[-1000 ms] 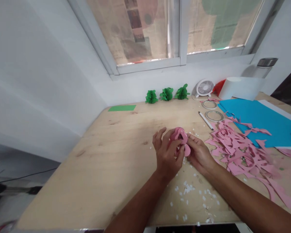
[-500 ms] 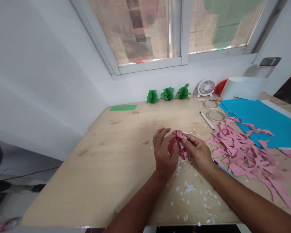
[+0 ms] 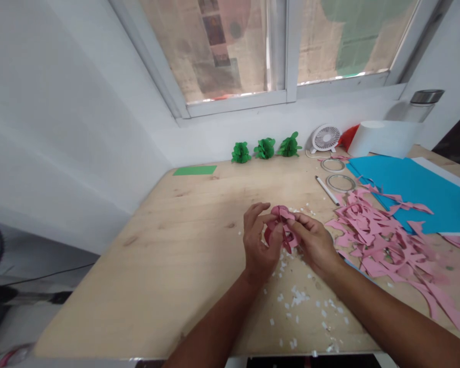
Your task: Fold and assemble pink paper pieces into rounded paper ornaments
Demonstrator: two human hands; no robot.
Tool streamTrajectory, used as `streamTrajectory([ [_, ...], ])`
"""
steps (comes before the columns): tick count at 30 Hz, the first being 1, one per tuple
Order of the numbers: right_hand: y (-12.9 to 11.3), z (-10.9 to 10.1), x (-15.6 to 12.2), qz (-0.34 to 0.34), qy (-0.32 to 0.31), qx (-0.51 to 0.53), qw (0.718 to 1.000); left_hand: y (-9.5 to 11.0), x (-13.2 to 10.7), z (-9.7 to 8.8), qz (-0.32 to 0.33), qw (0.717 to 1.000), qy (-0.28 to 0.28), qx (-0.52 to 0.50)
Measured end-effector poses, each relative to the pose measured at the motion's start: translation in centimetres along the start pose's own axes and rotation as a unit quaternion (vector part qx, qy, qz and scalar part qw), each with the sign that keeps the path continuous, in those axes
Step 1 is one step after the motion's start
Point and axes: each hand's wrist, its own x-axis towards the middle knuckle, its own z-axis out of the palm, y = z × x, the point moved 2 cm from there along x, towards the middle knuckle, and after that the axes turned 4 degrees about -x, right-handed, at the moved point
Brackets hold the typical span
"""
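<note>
Soft daylight from the window; edges bend outward.

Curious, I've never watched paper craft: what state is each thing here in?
pink paper piece, partly folded, gripped by both hands.
left hand, fingers closed on the piece.
right hand, fingers pinching the piece.
pink scraps, cut, heaped loose on the table.
green paper shapes, standing in a row.
pen, lying flat.

A small pink paper flower, built from folded, rounded petal pieces, is held just above the worktop between both hands. The left hand pinches its near side with thumb and fingertips, and the right hand grips its far right edge. The petals fan outward, some curling down.
</note>
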Motion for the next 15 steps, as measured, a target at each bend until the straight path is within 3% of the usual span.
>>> streamTrajectory([
  [15, -0.61, 0.46, -0.15, 0.044, -0.012, 0.1, 0.994, -0.55, -0.17, 0.33, -0.025, 0.997, -0.018, -0.073],
])
